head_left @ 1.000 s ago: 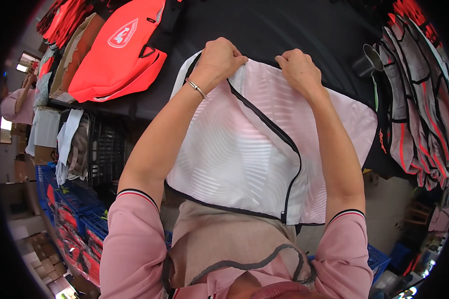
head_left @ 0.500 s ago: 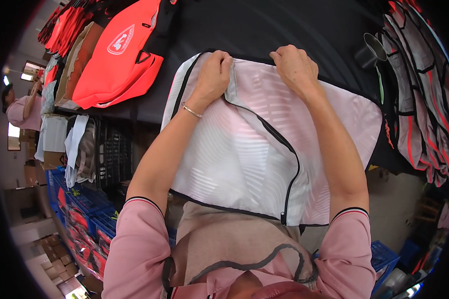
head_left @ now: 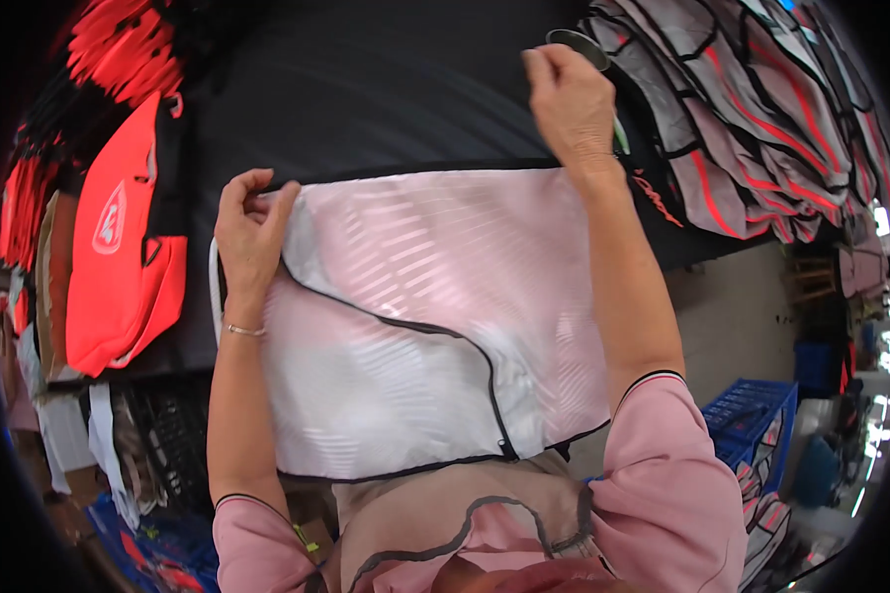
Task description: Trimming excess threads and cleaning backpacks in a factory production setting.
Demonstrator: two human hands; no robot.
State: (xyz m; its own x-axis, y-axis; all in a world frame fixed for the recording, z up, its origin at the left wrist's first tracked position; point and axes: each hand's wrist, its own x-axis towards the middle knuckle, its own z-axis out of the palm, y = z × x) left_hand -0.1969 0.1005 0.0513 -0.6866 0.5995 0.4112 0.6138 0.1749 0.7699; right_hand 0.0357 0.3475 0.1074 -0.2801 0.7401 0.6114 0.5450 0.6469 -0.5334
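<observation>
A pink and white patterned fabric piece (head_left: 396, 395) with black edging lies across the dark table edge and my lap, a curved black zipper (head_left: 480, 346) running down it. My left hand (head_left: 250, 232), with a bracelet at the wrist, grips its far left corner with curled fingers and thumb. My right hand (head_left: 576, 109) is off the fabric, raised beyond its far right edge with bent fingers closed. It is right beside a metal cup (head_left: 591, 51), partly hidden behind it. Whether anything is between those fingers cannot be made out.
A red bag (head_left: 104, 267) with a white emblem stands at the left, near piled red pieces (head_left: 124, 49). Several grey, black-edged pieces with red stripes (head_left: 732, 128) heap at the right. A blue crate (head_left: 752, 415) is low right; a black crate (head_left: 178, 425) is low left.
My right hand has let go of the fabric's far edge and moved up to the cup. My left hand stays at the far left corner. The view has turned toward the right.
</observation>
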